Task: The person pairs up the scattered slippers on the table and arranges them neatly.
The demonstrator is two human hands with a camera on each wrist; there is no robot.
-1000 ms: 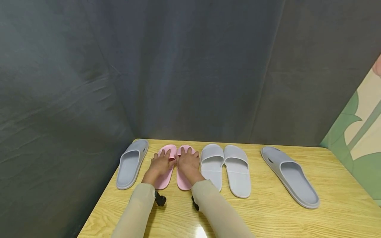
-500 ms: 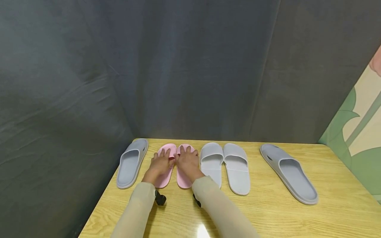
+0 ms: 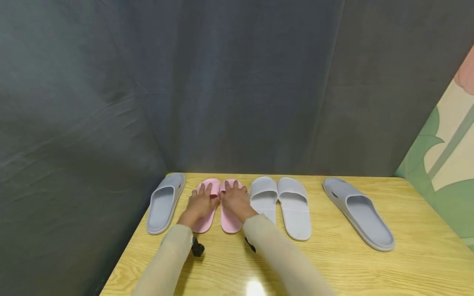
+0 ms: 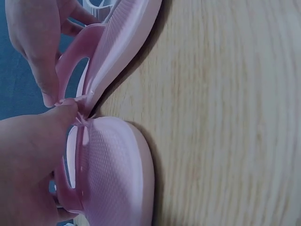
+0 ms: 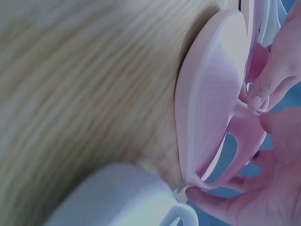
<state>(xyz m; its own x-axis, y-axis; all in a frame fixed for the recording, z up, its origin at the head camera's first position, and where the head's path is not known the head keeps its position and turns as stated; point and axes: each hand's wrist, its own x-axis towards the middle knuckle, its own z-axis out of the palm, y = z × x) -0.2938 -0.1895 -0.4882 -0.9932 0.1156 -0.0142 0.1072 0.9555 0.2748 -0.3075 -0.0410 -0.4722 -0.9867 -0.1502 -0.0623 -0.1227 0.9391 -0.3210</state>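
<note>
Two pink slippers stand side by side near the back edge of the table, toes toward the curtain. My left hand point(image 3: 200, 204) lies over the strap of the left pink slipper point(image 4: 115, 174), its thumb at the inner edge and the fingers reaching across. Over the right pink slipper point(image 5: 211, 94), my right hand point(image 3: 236, 201) spans the strap, thumb on the inner side and a finger at the outer edge. The two thumbs are close together where the slippers meet. Both hands hide much of the straps in the head view.
A white pair, its left slipper point(image 3: 263, 193) and right slipper point(image 3: 295, 209), stands just right of the pink ones. One grey slipper point(image 3: 161, 207) lies at the left table edge; another grey slipper point(image 3: 359, 213) lies angled farther right. A dark curtain point(image 3: 240, 90) hangs behind the table point(image 3: 222, 267).
The head view has turned slightly. My right wrist and sleeve have shifted a little to the right, while both hands remain on the pink slippers.
</note>
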